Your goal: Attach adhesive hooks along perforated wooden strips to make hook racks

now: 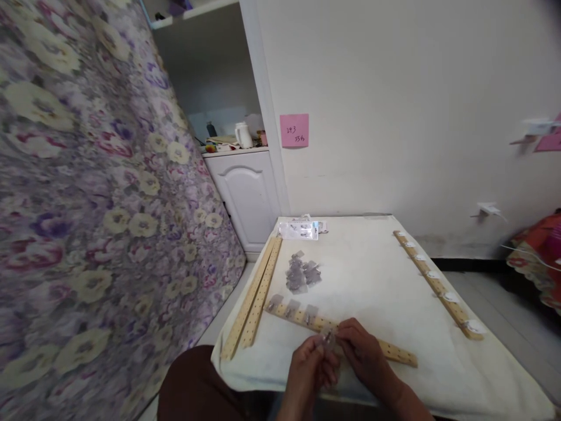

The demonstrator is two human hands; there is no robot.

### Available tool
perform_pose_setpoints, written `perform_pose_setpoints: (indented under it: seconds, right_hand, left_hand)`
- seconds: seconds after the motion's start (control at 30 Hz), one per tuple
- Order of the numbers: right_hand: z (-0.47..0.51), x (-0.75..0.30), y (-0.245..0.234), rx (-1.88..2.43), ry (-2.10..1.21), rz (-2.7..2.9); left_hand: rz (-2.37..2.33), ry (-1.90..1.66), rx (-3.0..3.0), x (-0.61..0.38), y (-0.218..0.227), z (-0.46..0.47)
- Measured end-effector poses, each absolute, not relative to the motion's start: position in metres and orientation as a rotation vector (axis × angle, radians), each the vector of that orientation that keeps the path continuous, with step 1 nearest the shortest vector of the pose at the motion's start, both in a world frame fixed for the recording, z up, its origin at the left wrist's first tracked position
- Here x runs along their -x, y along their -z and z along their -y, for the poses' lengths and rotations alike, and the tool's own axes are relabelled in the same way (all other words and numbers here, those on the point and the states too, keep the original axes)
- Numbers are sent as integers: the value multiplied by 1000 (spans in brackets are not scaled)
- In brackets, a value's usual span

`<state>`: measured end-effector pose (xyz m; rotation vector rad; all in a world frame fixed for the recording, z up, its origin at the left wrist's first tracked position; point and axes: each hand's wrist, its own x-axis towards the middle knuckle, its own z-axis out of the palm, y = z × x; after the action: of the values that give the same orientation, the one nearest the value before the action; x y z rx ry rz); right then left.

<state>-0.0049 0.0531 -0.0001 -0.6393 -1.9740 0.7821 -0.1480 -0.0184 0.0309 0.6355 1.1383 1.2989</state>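
Observation:
Just above the front of the table, my left hand [310,363] pinches a small clear plastic piece [328,337] with something shiny in it. My right hand [358,346] is closed with its fingertips at the right side of the same piece. Behind and partly under my hands, a wooden strip with rows of holes [397,353] lies slantwise. Several similar clear pieces [310,313] stand along its left half. Farther back is a loose pile of such greyish clear pieces [301,275]. My fingers cover part of the held piece.
Two more perforated wooden strips [252,304] lie along the left of the cloth-covered table [359,257]. On the right edge lies another strip [432,279] carrying several white-looking pieces. Clear packaging [298,230] sits at the back left. A flowered curtain [109,204] hangs at left.

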Motion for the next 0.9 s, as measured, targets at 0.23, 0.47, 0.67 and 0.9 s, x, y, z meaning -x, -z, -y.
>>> perform_pose_setpoints:
  seconds: [0.23,0.47,0.67,0.9]
  right_hand:
    - [-45,7,-9,825,-946,1779]
    - [-43,4,-4,733,-933,1849]
    - [-39,3,-8,739,-959,1768]
    - [-51,1,-19,1039,-1186,1748]
  left_hand:
    - [-1247,-1281,-663,148,-17,16]
    - [-1200,-1265,-552,144,-13,18]
    - [-1191,-1280,-476,139,-23,21]
    - [-1136,-1256,-500,134,-28,24]
